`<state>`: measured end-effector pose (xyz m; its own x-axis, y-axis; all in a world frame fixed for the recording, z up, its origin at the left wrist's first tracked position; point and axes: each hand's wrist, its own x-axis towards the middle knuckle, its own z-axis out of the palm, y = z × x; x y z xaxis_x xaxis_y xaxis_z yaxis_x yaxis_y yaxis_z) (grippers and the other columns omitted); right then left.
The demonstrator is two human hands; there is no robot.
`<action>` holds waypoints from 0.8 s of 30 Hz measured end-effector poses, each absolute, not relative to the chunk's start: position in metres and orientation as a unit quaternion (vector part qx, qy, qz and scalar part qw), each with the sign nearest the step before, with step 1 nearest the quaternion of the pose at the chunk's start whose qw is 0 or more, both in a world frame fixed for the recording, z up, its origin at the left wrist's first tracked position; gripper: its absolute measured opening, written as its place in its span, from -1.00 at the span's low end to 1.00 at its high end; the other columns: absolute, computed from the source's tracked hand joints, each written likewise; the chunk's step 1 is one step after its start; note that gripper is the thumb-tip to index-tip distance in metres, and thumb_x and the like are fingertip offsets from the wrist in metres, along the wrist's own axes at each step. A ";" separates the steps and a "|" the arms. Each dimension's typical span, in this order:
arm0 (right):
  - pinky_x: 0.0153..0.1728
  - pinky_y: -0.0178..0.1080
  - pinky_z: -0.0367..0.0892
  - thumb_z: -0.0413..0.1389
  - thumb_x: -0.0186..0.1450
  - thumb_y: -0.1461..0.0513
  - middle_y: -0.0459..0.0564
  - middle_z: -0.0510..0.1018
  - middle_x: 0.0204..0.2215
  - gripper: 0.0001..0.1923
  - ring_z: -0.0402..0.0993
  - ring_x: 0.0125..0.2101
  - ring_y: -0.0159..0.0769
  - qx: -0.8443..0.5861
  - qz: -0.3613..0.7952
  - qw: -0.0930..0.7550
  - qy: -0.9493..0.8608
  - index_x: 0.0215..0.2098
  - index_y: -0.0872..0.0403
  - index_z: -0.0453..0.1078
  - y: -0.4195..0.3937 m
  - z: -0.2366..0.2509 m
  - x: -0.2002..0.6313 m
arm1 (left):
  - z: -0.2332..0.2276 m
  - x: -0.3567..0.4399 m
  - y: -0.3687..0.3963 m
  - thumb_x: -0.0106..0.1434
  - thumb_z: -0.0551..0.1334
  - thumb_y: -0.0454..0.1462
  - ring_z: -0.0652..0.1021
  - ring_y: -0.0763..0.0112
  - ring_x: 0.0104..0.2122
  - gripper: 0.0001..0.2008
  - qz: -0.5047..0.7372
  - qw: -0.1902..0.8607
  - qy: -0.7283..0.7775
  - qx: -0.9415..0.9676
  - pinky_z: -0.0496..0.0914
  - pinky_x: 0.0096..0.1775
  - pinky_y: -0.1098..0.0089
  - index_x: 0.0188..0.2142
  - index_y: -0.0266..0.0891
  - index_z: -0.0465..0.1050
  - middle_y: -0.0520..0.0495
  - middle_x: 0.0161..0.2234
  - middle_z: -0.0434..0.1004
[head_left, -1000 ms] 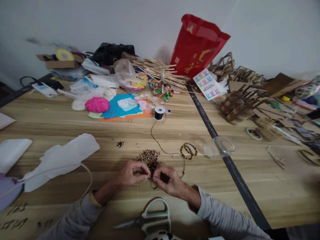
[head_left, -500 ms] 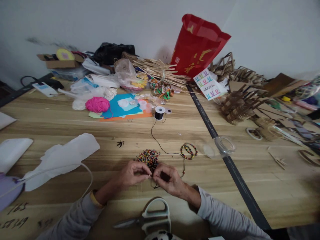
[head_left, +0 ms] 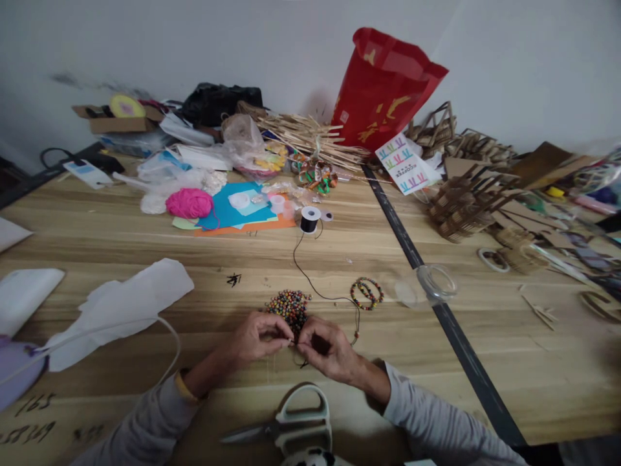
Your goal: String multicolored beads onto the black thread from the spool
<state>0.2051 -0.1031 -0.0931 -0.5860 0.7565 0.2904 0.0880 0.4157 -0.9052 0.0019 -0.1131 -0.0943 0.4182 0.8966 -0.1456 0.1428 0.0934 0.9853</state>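
Observation:
Thumb and fingertips pinched together, my left hand (head_left: 264,334) faces my right hand (head_left: 328,347), their tips almost touching. Something tiny sits in the left pinch, too small to make out. Black cord (head_left: 310,279) runs from the spool (head_left: 310,220) in a curve to my right hand, which pinches its end. On the cord, right of that hand, are a few reddish beads (head_left: 356,335). A heap of small multicoloured beads (head_left: 288,306) lies just beyond my fingertips. Beaded bracelets (head_left: 367,294) rest to the right of the heap.
White-handled scissors (head_left: 303,419) lie close in front of me. Black cord snippets (head_left: 233,279) are left of the beads. Crumpled white paper (head_left: 126,304) is at left, a clear tape roll (head_left: 436,282) at right. Pink yarn (head_left: 189,203), a red bag (head_left: 383,90) and woven baskets (head_left: 466,204) stand behind.
Hardly anything differs. Both hands keep the same pinch over the table, with only a slight shift at the fingertips.

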 end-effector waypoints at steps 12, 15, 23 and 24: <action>-0.46 -0.35 0.22 0.06 0.29 0.20 -0.04 0.39 -0.52 -0.84 0.29 -0.48 -0.38 -0.283 0.465 0.367 -0.754 -0.38 0.13 0.37 -0.102 -0.098 0.204 | -0.093 0.002 -0.113 0.05 0.31 -0.25 0.55 0.40 -0.40 -0.84 0.314 0.585 0.438 0.606 0.44 -0.29 0.45 -0.42 -0.34 0.50 -0.11 -0.42 0.58; -0.45 -0.34 0.22 0.06 0.30 0.20 -0.02 0.41 -0.50 -0.84 0.31 -0.46 -0.37 -0.277 0.459 0.369 -0.759 -0.37 0.13 0.38 -0.101 -0.096 0.204 | -0.093 0.002 -0.113 0.05 0.31 -0.25 0.55 0.40 -0.41 -0.84 0.315 0.584 0.438 0.607 0.44 -0.29 0.45 -0.42 -0.34 0.50 -0.11 -0.43 0.59; -0.42 -0.33 0.22 0.02 0.33 0.18 -0.02 0.39 -0.50 -0.78 0.29 -0.45 -0.37 -0.275 0.460 0.355 -0.766 -0.41 0.13 0.34 -0.101 -0.091 0.206 | -0.093 0.002 -0.113 0.05 0.31 -0.27 0.56 0.41 -0.40 -0.86 0.323 0.589 0.428 0.605 0.44 -0.28 0.46 -0.41 -0.35 0.50 -0.11 -0.42 0.60; -0.43 -0.33 0.22 0.02 0.33 0.17 -0.03 0.39 -0.50 -0.78 0.29 -0.46 -0.38 -0.276 0.460 0.353 -0.767 -0.42 0.13 0.34 -0.102 -0.091 0.207 | -0.094 0.002 -0.113 0.05 0.31 -0.27 0.56 0.41 -0.40 -0.86 0.323 0.591 0.427 0.604 0.44 -0.28 0.46 -0.41 -0.35 0.50 -0.11 -0.42 0.60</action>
